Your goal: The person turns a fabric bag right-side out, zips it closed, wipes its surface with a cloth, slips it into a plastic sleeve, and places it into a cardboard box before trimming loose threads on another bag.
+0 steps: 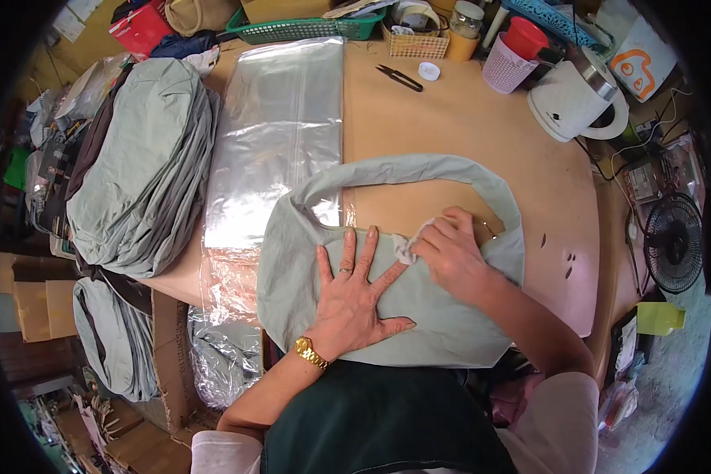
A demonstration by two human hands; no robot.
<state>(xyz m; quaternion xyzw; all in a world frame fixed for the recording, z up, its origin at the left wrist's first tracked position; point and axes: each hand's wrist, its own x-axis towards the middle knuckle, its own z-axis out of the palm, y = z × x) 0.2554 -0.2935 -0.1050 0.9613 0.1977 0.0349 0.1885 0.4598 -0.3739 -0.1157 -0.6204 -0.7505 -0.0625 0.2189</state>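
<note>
A pale grey-green fabric shoulder bag (292, 276) lies flat at the table's near edge, its wide strap (403, 167) looped away from me. My left hand (351, 296) presses flat on the bag's body with fingers spread; it wears a ring and a gold watch (311, 352). In my right hand (454, 257) a small crumpled whitish cloth (405, 251) is pinched against the bag near its zipper edge, just beyond my left fingertips. The fingers of that hand partly hide the cloth. A small metal piece (491, 231) shows by the strap's right base.
Clear plastic sleeves (276, 134) lie left of the bag, beside a tall stack of similar bags (142, 158). Black thread snips (399, 78) and a white cap (429, 71) are farther back. A white kettle (565, 103) and a fan (674, 242) stand right.
</note>
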